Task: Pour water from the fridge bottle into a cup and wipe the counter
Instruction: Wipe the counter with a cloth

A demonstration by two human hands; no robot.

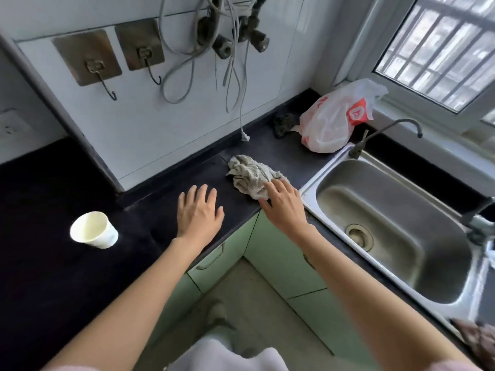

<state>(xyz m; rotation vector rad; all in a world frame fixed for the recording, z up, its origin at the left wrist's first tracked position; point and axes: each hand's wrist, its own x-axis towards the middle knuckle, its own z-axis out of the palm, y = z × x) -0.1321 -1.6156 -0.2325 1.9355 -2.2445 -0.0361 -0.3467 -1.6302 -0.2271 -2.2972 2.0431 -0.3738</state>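
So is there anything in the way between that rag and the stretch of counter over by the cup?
Only the person's own left hand, lying flat on the dark counter between the grey rag and the paper cup. The right hand already touches the rag's near edge. No other object shows on that stretch.

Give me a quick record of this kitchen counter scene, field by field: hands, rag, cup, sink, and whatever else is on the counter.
left hand: open, flat on the black counter
right hand: fingers straight, resting on the rag
rag: grey, crumpled, on the counter left of the sink
paper cup: white, upright, at the far left, apart from both hands
sink: steel, no dishes visible
plastic bag: white and red, behind the sink near the window
water bottle: not in view
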